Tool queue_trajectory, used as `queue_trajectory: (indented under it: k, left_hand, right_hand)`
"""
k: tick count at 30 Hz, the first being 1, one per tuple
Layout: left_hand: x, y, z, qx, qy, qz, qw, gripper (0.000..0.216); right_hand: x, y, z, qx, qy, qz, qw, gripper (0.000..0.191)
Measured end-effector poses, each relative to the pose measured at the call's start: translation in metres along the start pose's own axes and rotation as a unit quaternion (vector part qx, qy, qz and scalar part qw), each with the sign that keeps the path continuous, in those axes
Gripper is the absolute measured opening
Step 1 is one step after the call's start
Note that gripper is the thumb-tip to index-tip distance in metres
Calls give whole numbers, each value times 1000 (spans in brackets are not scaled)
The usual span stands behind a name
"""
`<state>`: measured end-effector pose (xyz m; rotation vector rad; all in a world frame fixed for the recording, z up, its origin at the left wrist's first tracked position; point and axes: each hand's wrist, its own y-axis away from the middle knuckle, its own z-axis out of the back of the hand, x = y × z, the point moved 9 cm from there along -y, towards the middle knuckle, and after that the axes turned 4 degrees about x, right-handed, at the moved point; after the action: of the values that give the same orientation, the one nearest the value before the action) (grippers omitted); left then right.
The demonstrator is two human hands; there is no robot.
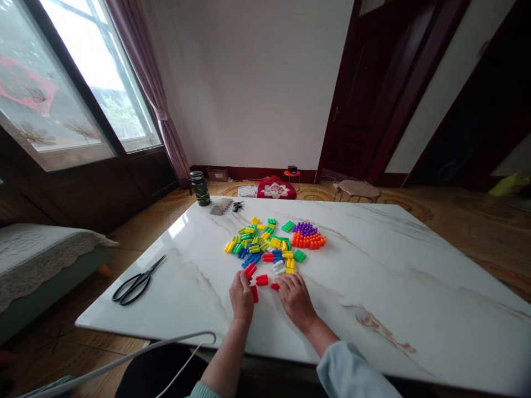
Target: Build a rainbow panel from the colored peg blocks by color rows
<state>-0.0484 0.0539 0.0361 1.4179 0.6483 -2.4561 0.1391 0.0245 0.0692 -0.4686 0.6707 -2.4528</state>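
My left hand [241, 296] is closed around red bullet-shaped plastic building blocks, one red block [254, 293] showing beside its fingers and another red block [250, 270] at the fingertips. My right hand [296, 298] pinches a small red block [275, 286] just above or on the tabletop. Between the two hands lies a loose red block [261, 280]. Just beyond them a white block [279, 267] and yellow blocks [290, 265] touch a mixed heap of green, yellow and blue blocks [251, 260]. Purple blocks [306, 229] and orange blocks [308, 240] stand grouped to the right.
The white marble-patterned table [373, 260] holds black scissors [139, 282] at left. A dark green flask [200, 189], a blurred packet [220, 207] and small black snips [238, 206] are at the far left corner. A white cable [166, 340] crosses the near edge.
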Motion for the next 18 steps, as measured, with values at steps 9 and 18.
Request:
queue_trajectory:
  k: [9,18]
  left_hand:
    - [-7,2,2,14,28,6,999,29]
    - [-4,1,0,6,48,0,999,30]
  right_hand:
    - [4,-1,1,18,23,16,999,28]
    - [3,3,6,-38,-53,37,997,43]
